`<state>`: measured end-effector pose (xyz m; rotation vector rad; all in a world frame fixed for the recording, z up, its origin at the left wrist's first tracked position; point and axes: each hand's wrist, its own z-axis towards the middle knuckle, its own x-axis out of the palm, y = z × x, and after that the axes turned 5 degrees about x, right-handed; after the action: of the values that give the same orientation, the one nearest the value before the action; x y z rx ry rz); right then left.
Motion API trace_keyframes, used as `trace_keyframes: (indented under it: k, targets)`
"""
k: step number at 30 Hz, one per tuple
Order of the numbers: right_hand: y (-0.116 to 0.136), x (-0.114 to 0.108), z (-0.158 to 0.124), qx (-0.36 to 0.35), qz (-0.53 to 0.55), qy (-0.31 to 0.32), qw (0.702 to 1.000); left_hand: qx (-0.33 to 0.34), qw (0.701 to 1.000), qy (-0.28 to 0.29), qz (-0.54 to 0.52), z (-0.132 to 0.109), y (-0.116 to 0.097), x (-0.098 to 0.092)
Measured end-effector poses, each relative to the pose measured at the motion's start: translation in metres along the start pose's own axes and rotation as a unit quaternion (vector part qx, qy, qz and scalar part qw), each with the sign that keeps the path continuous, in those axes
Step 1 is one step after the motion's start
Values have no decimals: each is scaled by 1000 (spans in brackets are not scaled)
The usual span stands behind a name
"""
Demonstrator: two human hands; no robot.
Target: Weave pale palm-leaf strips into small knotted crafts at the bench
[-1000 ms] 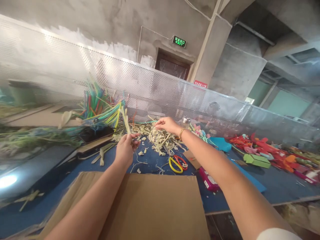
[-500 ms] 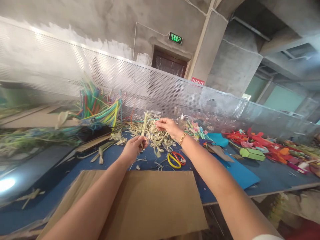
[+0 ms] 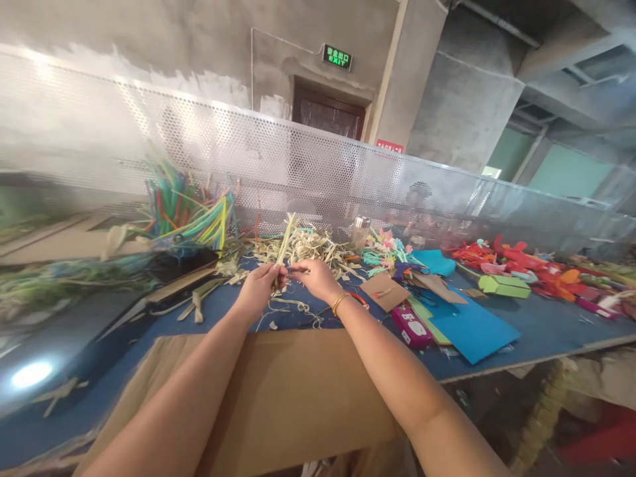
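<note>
My left hand (image 3: 261,286) is closed around a small bundle of pale dried plant strips (image 3: 285,240), which stands up out of the fist. Close beside it, my right hand (image 3: 316,279) has its fingertips pinched together, almost meeting the left fingers at the bundle. What those fingertips hold is too small to make out. Behind both hands lies a heap of curled, pale dried strips (image 3: 322,248). Thin white string (image 3: 298,305) lies on the blue table just in front of them. The red-handled part of a pair of scissors (image 3: 360,299) peeks out behind my right wrist.
A cardboard sheet (image 3: 298,391) lies under my forearms. Colourful stems (image 3: 189,205) stand left, by a perforated metal screen (image 3: 328,179). A clear jar (image 3: 360,232), blue sheets (image 3: 472,324), a purple box (image 3: 411,326) and red craft pieces (image 3: 521,265) are to the right.
My right hand has come down and left from above the heap to the left hand's fingers. The left hand keeps its hold on the bundle. The view has shifted slightly.
</note>
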<state>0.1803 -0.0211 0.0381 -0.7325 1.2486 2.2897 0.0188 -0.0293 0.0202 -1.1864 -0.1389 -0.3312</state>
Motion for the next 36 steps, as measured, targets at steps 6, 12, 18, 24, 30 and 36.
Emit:
trace_keyframes:
  k: [6, 12, 18, 24, 30, 36]
  targets:
    - [-9, -13, -7, 38, 85, -62, 994, 9, 999, -9, 48, 4, 2, 1]
    - [-16, -18, -3, 60, 57, -158, 984, 8, 999, -17, 27, 0, -2, 9]
    - [-19, -30, -4, 47, 44, -191, 979, 0, 991, -103, 87, 0, -6, -1]
    - [-11, -31, -9, 10, 27, -151, 988, 13, 980, -125, 155, 1, -7, -3]
    - [-2, -16, -11, 21, 155, -73, 985, -48, 998, -35, 30, -1, -9, 1]
    - [3, 4, -12, 55, 333, 57, 940, -111, 991, 66, 44, -8, -10, 11]
